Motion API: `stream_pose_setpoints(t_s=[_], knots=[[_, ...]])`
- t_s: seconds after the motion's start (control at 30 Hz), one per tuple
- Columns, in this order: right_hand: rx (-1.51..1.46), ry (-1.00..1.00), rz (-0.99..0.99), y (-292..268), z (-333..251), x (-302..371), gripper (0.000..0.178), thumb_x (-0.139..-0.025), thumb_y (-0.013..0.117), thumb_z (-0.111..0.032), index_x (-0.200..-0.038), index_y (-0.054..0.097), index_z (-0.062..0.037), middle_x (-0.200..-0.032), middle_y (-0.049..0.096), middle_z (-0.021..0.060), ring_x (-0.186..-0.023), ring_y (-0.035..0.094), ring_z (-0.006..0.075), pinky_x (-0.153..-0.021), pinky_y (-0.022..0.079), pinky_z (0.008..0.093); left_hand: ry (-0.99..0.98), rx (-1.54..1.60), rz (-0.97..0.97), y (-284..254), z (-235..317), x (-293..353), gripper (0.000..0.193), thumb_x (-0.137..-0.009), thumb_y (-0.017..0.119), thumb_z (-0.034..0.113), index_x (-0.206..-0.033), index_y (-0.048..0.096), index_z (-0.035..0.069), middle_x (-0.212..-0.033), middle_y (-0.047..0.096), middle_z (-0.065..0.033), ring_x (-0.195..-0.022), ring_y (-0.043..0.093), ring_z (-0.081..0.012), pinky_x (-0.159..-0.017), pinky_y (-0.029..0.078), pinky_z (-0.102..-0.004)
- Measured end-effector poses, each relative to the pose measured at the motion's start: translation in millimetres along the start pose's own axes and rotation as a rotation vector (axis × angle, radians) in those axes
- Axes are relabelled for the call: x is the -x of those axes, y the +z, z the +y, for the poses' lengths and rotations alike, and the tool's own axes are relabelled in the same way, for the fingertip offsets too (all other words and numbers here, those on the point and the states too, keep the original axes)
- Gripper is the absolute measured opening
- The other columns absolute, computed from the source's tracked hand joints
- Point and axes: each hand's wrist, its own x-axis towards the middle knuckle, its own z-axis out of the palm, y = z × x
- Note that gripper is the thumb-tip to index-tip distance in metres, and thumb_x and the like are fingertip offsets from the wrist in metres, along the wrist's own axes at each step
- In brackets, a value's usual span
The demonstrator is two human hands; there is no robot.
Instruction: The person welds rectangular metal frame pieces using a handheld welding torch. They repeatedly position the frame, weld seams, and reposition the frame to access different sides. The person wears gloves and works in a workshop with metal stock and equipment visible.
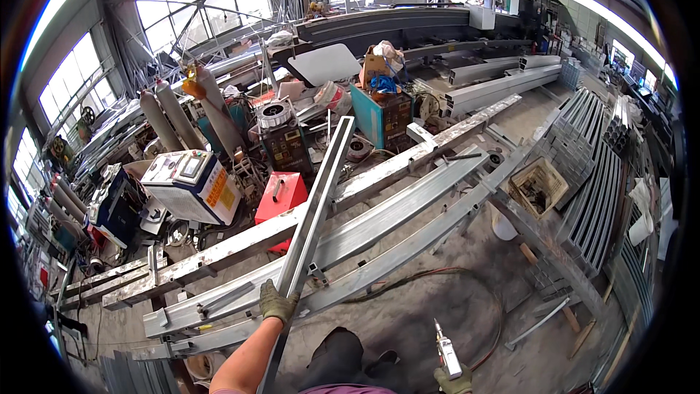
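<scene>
My left hand [278,302], in an olive work glove, is closed around the left edge of a long grey metal profile [315,208]. The profile lies slantwise across the other beams, its far end raised and its near end beside my left forearm. Low on the right, my gloved right hand [453,381] grips a white welding gun [447,354] with a slim metal nozzle pointing away from me. That hand is partly cut off by the lower edge. Beneath the profile run long galvanized beams [394,213] and a curved front beam [408,254].
A red box [283,197] and a white-and-blue machine [193,184] stand beyond the beams. Gas cylinders [175,118] lean behind them. On the right are a yellow crate [538,186] and stacked tubes [594,175]. A hose [485,288] curves over the concrete floor.
</scene>
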Motion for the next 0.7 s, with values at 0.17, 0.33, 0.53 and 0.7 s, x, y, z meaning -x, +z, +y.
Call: stream_pose_setpoints(t_s=[0.17, 0.33, 0.53, 0.7], knots=[[-0.123, -0.002, 0.045, -7.3, -33.9, -35.9, 0.041, -0.084, 0.092, -0.034, -0.109, 0.078, -0.0044, -0.086, 0.076, 0.0075, -0.077, 0.072, 0.0232, -0.072, 0.059, 0.0434, -0.036, -0.107, -0.066, 30.2, 49.9, -97.3, 0.131, -0.079, 0.082, 0.074, -0.170, 0.027, -0.004, -0.173, 0.033, -0.0317, -0.165, 0.027, -0.0422, -0.133, 0.028, -0.0469], [-0.094, 0.240, 0.300, -11.5, -80.1, -20.1, 0.050, -0.086, 0.088, -0.044, -0.120, 0.078, -0.0080, -0.100, 0.081, 0.0155, -0.087, 0.077, 0.0323, -0.077, 0.061, 0.0474, 0.062, -0.227, -0.218, 84.1, 63.3, -179.7, 0.118, -0.075, 0.086, 0.070, -0.158, 0.044, -0.002, -0.152, 0.056, -0.0285, -0.138, 0.057, -0.0435, -0.114, 0.049, -0.0488], [0.031, 0.182, 0.260, 40.9, -71.2, -63.9, 0.045, -0.088, 0.084, -0.045, -0.121, 0.079, -0.0138, -0.106, 0.082, 0.0122, -0.097, 0.078, 0.0325, -0.085, 0.063, 0.0471, 0.051, -0.372, -0.317, 127.4, 68.3, -221.2, 0.111, -0.084, 0.077, 0.073, -0.164, 0.041, 0.004, -0.150, 0.063, -0.0255, -0.128, 0.070, -0.0405, -0.103, 0.057, -0.0532], [0.026, 0.268, 0.136, 85.4, -128.1, -61.6, 0.047, -0.090, 0.085, -0.045, -0.124, 0.079, -0.0124, -0.111, 0.081, 0.0137, -0.101, 0.076, 0.0295, -0.089, 0.062, 0.0434, 0.084, -0.331, -0.410, 116.6, 70.0, -229.0, 0.095, -0.084, 0.081, 0.064, -0.148, 0.050, 0.001, -0.134, 0.067, -0.0226, -0.114, 0.071, -0.0357, -0.093, 0.058, -0.0491]])
